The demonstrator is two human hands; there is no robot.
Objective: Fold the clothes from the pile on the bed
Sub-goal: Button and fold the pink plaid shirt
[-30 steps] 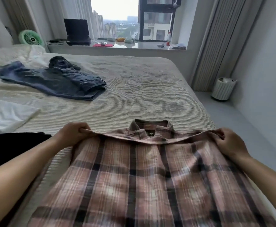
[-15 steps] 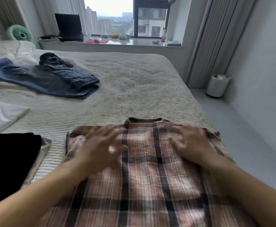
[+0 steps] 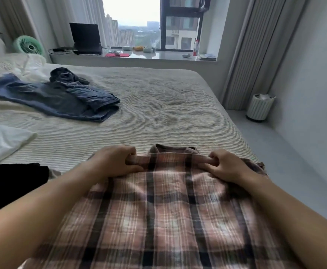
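While the plaid shirt (image 3: pixel 158 206) lies flat on the near edge of the bed (image 3: pixel 158 105), both hands pinch its far fold, left hand (image 3: pixel 116 164) & right hand (image 3: pixel 226 166) w/ fingers curled round the cloth, jeans (image 3: pixel 61 98) far left.

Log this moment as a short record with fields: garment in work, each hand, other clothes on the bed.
garment in work: plaid shirt, spread flat on the bed, collar toward the window
left hand: grips the shirt's top edge, left of the collar
right hand: grips the top edge, right of the collar
other clothes: blue jeans, white garment, black garment
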